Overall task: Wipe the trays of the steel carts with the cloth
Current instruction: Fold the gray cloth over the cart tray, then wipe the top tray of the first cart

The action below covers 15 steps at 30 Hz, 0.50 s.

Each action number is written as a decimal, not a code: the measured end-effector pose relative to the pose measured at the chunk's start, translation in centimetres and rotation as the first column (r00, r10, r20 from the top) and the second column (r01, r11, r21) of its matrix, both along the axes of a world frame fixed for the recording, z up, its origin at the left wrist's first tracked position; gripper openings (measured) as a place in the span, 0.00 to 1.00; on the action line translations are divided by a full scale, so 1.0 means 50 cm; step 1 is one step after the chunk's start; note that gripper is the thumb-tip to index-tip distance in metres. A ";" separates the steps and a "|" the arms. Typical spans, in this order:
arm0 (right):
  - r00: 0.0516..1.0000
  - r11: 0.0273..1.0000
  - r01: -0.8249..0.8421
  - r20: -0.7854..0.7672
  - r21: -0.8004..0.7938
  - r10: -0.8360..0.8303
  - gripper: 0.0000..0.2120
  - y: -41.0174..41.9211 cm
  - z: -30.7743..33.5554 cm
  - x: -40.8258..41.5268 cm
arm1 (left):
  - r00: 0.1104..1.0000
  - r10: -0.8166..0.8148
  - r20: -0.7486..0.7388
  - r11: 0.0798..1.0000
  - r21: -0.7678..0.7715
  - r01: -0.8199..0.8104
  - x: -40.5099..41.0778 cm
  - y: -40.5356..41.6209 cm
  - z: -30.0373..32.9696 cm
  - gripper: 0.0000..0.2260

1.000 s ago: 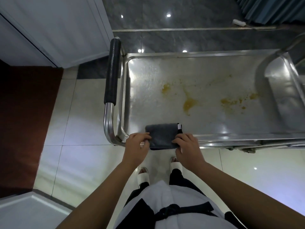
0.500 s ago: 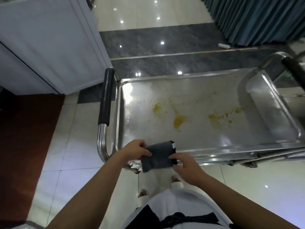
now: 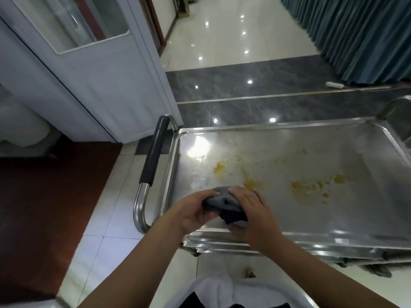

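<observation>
Cart handle: black foam-sleeved steel tube handle (image 3: 153, 152) stands at the left end of the cart, untouched; neither hand steadies the cart.
Left hand: left hand (image 3: 195, 211) has its fingers curled round the left side of the dark grey bunched cloth (image 3: 222, 201), apparently gathering it into a pad.
Cloth: held between both hands over the near left corner of the tray; whether it touches the steel cannot be told.
Right hand: right hand (image 3: 251, 210) lies over the cloth's right side, fingers bent round it, gripping; judged ready to press it forward.
Tray: shallow stainless steel top tray (image 3: 278, 127) carries yellow-orange dried stains (image 3: 307, 187) at centre and right, just beyond the cloth.
Progress: stains look intact; wiping judged barely begun.
Risk: the raised rim may trap residue in corners.
</observation>
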State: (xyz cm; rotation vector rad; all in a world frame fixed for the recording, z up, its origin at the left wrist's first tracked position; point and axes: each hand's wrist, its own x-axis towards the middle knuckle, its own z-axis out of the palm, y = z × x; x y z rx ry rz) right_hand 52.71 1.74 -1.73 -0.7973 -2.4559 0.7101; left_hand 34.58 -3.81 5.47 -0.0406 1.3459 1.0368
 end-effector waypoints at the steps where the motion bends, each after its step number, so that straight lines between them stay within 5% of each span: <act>1: 1.000 0.995 0.004 0.018 0.100 -0.006 0.35 0.019 0.008 -0.010 | 1.000 0.017 0.021 1.000 0.004 -0.017 0.002 0.000 0.007 0.11; 4: 0.986 0.959 -0.107 0.149 0.263 0.069 0.39 0.068 0.037 -0.039 | 0.999 0.044 0.025 0.999 0.011 -0.045 -0.008 -0.012 0.014 0.09; 10: 0.907 0.886 -0.363 0.330 0.290 0.263 0.41 0.094 0.075 -0.092 | 0.994 -0.081 -0.077 0.997 0.000 0.081 -0.059 -0.037 0.036 0.12; 12: 0.879 0.909 -0.400 0.329 0.118 0.344 0.39 0.095 0.076 -0.120 | 0.985 -0.136 -0.109 0.991 -0.010 0.135 -0.084 -0.027 0.039 0.16; 15: 0.920 0.864 -0.253 0.168 -0.435 0.354 0.34 0.097 0.065 -0.158 | 0.922 -0.261 -0.287 0.965 -0.087 0.247 -0.141 -0.007 0.042 0.16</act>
